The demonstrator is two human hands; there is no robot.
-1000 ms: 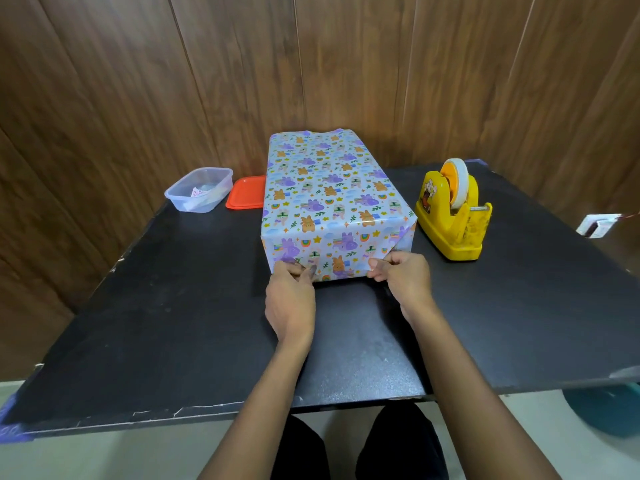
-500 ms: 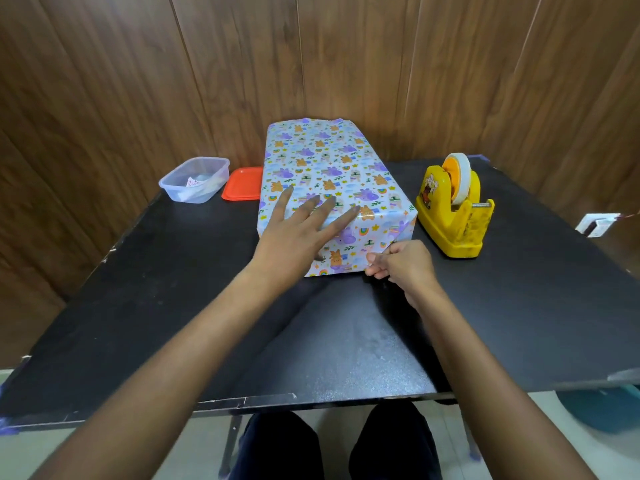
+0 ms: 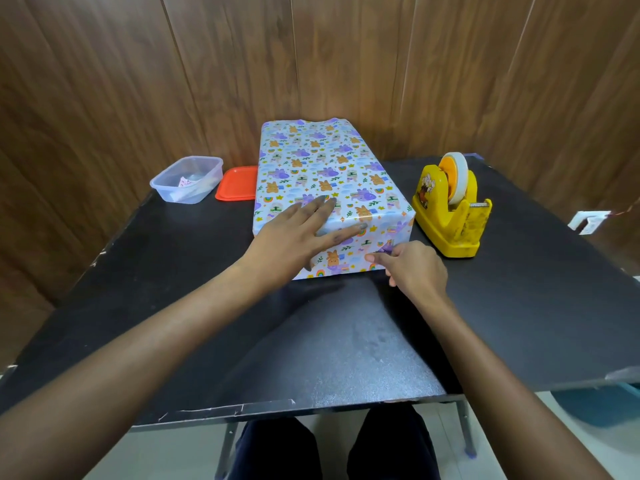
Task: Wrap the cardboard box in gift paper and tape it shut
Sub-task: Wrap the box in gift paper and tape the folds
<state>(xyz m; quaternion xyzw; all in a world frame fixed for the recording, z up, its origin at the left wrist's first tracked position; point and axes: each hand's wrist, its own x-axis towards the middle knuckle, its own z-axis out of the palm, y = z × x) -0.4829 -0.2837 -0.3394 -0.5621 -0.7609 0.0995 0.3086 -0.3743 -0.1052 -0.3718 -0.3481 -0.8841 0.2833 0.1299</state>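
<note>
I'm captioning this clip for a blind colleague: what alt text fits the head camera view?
A person's left hand lies flat on a gift-wrapped box on a black table, while the right hand pinches paper at its near end. A yellow tape dispenser stands right; a clear container and orange lid sit left.

Tape dispenser [image 3: 452, 206] — just beside box [image 3: 322, 168]

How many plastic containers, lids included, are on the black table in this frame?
2: a clear rectangular plastic tub at the table's far left, and a flat orange plastic lid between it and the wrapped box. The box may hide others.
</note>
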